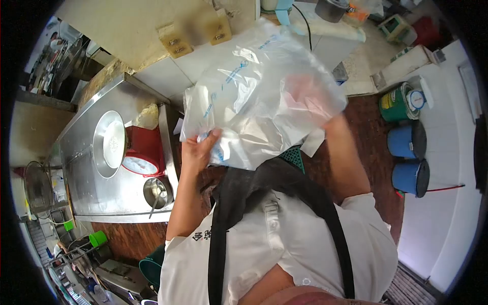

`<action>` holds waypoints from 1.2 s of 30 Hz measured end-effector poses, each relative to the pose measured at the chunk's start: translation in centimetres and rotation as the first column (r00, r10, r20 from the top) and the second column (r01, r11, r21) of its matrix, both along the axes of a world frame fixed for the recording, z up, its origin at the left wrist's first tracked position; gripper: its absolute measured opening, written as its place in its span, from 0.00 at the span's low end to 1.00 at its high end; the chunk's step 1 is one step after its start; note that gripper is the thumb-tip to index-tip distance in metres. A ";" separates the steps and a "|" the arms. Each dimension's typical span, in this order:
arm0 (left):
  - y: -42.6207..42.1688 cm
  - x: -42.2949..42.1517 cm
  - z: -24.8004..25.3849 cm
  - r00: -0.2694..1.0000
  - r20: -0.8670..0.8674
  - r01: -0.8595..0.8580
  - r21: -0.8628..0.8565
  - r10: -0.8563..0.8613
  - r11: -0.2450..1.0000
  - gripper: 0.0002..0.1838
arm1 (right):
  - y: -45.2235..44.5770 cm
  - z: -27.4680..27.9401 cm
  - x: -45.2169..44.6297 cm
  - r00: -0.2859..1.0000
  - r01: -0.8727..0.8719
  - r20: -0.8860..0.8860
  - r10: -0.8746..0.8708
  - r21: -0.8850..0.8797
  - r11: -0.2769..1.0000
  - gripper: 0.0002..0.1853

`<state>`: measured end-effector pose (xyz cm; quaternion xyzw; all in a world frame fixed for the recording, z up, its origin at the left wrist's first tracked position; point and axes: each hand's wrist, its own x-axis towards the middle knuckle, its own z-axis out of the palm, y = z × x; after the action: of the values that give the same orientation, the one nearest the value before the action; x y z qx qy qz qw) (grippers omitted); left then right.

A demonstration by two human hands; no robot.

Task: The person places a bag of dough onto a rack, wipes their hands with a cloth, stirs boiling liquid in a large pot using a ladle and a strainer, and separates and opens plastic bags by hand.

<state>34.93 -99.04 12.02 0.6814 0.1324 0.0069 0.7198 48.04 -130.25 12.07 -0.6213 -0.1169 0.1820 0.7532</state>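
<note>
A large clear plastic bag (254,101) with blue print is spread out in front of my chest. My left hand (201,150) pinches its lower left edge between thumb and fingers. My right hand (309,97) shows only as a pink blur through the plastic at the bag's right side. Whether it is inside the bag or behind it I cannot make out, and its fingers are smeared. The bag is crumpled and shiny, and its far edge reaches up toward the counter.
To the left, a steel table (84,188) carries a red scale (145,150) with a metal pan (109,145), and a small pot (157,193) holding a utensil. Blue buckets (409,178) and a green tin (395,104) stand along the right wall.
</note>
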 end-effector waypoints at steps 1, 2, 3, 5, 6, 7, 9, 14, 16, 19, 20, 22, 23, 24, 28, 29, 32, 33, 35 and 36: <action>-0.5 -0.3 0.7 0.998 0.040 -0.043 0.026 0.042 0.999 0.11 | -2.0 0.1 1.2 0.999 -0.007 -0.040 0.014 0.182 0.983 0.24; -0.8 -0.7 1.4 0.993 0.080 -0.088 0.049 0.084 0.995 0.11 | -4.0 0.3 2.4 0.996 -0.013 -0.077 0.043 0.352 0.936 0.26; -0.6 -1.1 1.9 0.999 0.031 -0.036 0.092 0.033 0.995 0.10 | -3.5 4.2 1.9 0.989 0.047 -0.148 -0.002 0.300 0.953 0.24; 0.2 -1.5 1.3 1.000 -0.007 0.027 0.107 -0.027 0.994 0.10 | -3.2 8.5 1.1 0.995 0.002 -0.099 0.009 0.110 0.994 0.22; 0.5 -1.5 1.0 0.998 -0.020 0.060 0.115 -0.059 0.991 0.10 | -3.2 9.7 0.9 0.996 -0.088 0.017 0.089 -0.039 0.995 0.22; 0.7 -1.4 0.9 0.999 0.004 0.042 0.142 -0.043 0.989 0.10 | -3.1 10.3 0.7 0.976 -0.158 0.120 0.184 -0.200 0.967 0.21; 1.1 -1.6 0.6 0.999 0.054 -0.008 0.188 -0.002 0.982 0.09 | -1.8 10.4 -0.4 0.973 -0.044 0.193 0.130 -0.397 0.917 0.20; 2.1 -2.6 -0.4 0.996 0.045 -0.078 0.018 0.077 0.997 0.09 | -1.1 6.7 -0.2 0.956 0.221 0.272 -0.113 -0.410 0.885 0.17; 2.5 -3.2 -0.8 0.996 0.048 -0.073 0.003 0.073 0.997 0.09 | -0.4 4.9 0.2 0.951 0.283 0.233 -0.202 -0.395 0.874 0.17; 2.2 -3.5 -0.4 0.992 0.060 -0.107 -0.007 0.107 0.994 0.08 | 1.7 4.0 -0.5 0.917 0.302 0.253 -0.308 0.063 0.951 0.16; 2.2 -3.4 -0.5 0.990 0.062 -0.122 -0.052 0.125 0.991 0.08 | 1.8 3.9 -0.8 0.931 0.282 0.244 -0.272 -0.004 0.959 0.16; 2.4 -3.4 -0.9 0.986 0.059 -0.147 -0.141 0.157 0.979 0.08 | 1.7 3.6 -1.4 0.954 0.240 0.217 -0.207 -0.139 0.961 0.15; 2.6 -3.4 -1.1 0.987 0.051 -0.144 -0.135 0.152 0.980 0.08 | 1.2 3.0 -1.1 0.965 0.211 0.200 -0.171 -0.201 0.957 0.14; 2.9 -3.4 -1.2 0.988 0.042 -0.140 -0.130 0.147 0.982 0.07 | 0.5 2.3 -0.7 0.974 0.182 0.181 -0.136 -0.263 0.947 0.14; 2.6 -3.8 -0.6 0.997 -0.036 -0.071 -0.193 0.066 0.979 0.09 | 0.2 0.9 0.1 0.929 0.320 0.256 -0.267 -0.195 0.927 0.14; 3.0 -4.3 -0.5 0.993 0.047 0.116 -0.157 -0.110 0.981 0.11 | 0.5 0.9 0.1 0.901 0.362 0.315 -0.298 -0.165 0.918 0.13; 3.0 -5.1 1.2 0.868 0.286 0.477 -0.254 -0.406 0.841 0.24 | 1.5 1.0 0.1 0.841 0.431 0.390 -0.375 -0.064 0.900 0.11; 4.0 -4.4 1.8 0.809 0.211 0.587 -0.271 -0.548 0.763 0.25 | 1.7 1.0 0.0 0.856 0.418 0.350 -0.380 -0.036 0.908 0.11; 5.5 -3.2 1.7 0.746 0.118 0.661 -0.254 -0.656 0.706 0.29 | 3.0 2.0 -0.7 0.727 0.524 0.609 -0.317 -0.195 0.829 0.13; 5.6 -3.0 1.2 0.765 0.096 0.641 -0.210 -0.637 0.739 0.31 | 3.9 2.1 -0.8 0.721 0.501 0.619 -0.311 -0.156 0.851 0.13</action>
<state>31.90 -93.42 13.20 0.5972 -0.1157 -0.2492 0.7535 47.22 -126.40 14.12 -0.7678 -0.1660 -0.1690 0.5952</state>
